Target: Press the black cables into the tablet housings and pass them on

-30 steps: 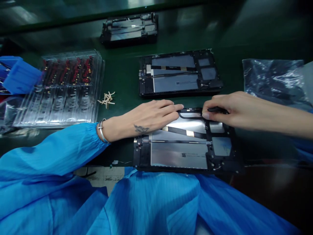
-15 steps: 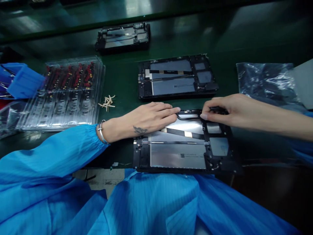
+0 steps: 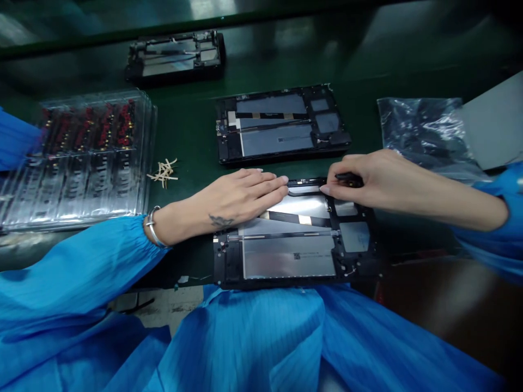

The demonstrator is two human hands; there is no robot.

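An opened tablet-like device (image 3: 290,258) with a silvery inside and a black frame lies at the near edge of the bench. My left hand (image 3: 241,198) rests flat across its upper left part, fingers stretched out, fingertips at the top edge. A thin black cable (image 3: 304,193) runs along that edge from my left fingertips to my right hand (image 3: 359,177). The right fingers are pinched on this cable, and a bunched black piece shows between them. Just behind sits a second opened device (image 3: 273,142) of the same kind.
A clear plastic tray (image 3: 93,201) with red-and-black parts stands at left, beside a blue bin (image 3: 16,141). Short pale strips (image 3: 164,173) lie near it. Further back is another stack of devices (image 3: 175,64). A clear plastic bag (image 3: 420,128) lies at right, by a pale panel (image 3: 494,128).
The whole view has shifted, so everything sits further left. My right hand has stayed close to the device's top edge, still pinching the cable; my left hand keeps resting on it.
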